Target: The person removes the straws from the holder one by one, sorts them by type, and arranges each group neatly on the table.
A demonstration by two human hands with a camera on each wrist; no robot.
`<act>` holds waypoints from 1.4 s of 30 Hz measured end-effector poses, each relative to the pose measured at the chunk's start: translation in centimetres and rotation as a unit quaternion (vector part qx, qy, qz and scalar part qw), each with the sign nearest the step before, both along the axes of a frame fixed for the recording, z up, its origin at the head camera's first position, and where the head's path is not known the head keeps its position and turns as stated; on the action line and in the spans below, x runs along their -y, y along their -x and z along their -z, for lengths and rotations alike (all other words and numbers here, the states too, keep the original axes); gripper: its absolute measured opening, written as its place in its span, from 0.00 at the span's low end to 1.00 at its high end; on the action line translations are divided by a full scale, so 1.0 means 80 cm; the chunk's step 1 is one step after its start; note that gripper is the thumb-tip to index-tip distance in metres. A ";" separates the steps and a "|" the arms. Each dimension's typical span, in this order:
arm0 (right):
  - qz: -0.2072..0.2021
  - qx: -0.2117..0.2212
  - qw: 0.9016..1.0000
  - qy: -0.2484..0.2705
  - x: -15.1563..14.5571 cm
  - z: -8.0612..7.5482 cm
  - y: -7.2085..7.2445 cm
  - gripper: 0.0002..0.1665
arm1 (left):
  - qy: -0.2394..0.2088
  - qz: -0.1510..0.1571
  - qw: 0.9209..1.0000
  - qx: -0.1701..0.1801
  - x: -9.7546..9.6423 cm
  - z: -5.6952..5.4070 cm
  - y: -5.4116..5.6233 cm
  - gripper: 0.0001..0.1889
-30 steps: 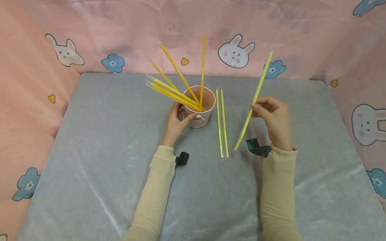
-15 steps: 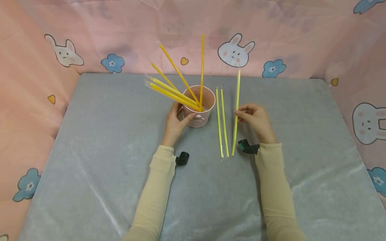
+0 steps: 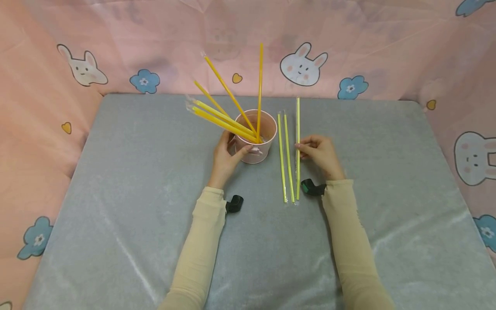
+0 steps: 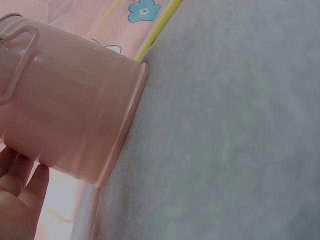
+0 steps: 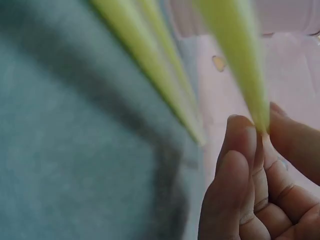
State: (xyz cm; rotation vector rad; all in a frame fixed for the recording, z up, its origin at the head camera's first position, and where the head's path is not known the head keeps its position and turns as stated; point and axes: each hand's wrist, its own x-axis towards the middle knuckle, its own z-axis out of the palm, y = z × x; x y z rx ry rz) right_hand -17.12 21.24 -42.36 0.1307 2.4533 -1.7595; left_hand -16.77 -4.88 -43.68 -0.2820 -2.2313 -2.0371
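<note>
A small pink metal bucket stands in the middle of the table, with several orange and yellow wrapped straws leaning out of it. My left hand holds the bucket at its left side, thumb near the front rim. The left wrist view shows fingertips against the pink wall. Right of the bucket, two yellow wrapped straws lie side by side. Just beyond them my right hand pinches a third yellow straw between thumb and fingers, nearly parallel to the pair; whether it touches the cloth, I cannot tell.
Grey cloth covers the table. A pink curtain with rabbits and flowers hangs behind and at both sides. Each wrist carries a small black camera mount.
My right hand has moved left with its straw, which has turned from slanted to nearly in line with the two lying straws. The left hand and bucket have stayed in place.
</note>
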 end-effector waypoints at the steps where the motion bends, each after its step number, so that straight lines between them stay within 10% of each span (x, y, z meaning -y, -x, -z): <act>1: 0.000 0.003 1.000 0.002 -0.001 0.003 0.001 0.16 | 0.000 0.000 1.000 0.000 0.000 0.000 0.000 0.33; 42: -0.026 0.060 0.996 -0.057 -0.006 0.029 0.011 0.19 | 0.002 -0.003 1.000 -0.006 0.000 0.003 0.001 0.32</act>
